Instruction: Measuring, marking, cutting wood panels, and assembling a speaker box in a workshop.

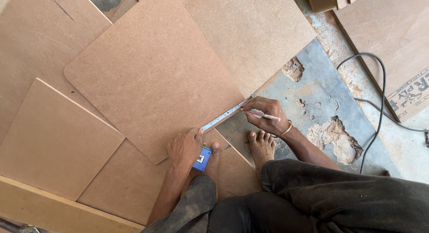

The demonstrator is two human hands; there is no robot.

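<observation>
Tape measure (225,114) | left hand (184,148) pins | right hand (263,114) holds pencil (263,115) | board (152,76)

two hands: left hand (184,148), right hand (264,114). two bare feet: one foot (261,146) by the right hand, one foot (213,159) under the left. one tape measure (202,159), blue case, one blade run out along a board edge. one pencil (264,115), pinkish. one bangle (286,129) on the right wrist. brown boards: about six overlapping sheets on the floor, top rounded-corner board (152,76) counted as one. one black cable (380,108). one printed plywood sheet (393,45) top right.
</observation>
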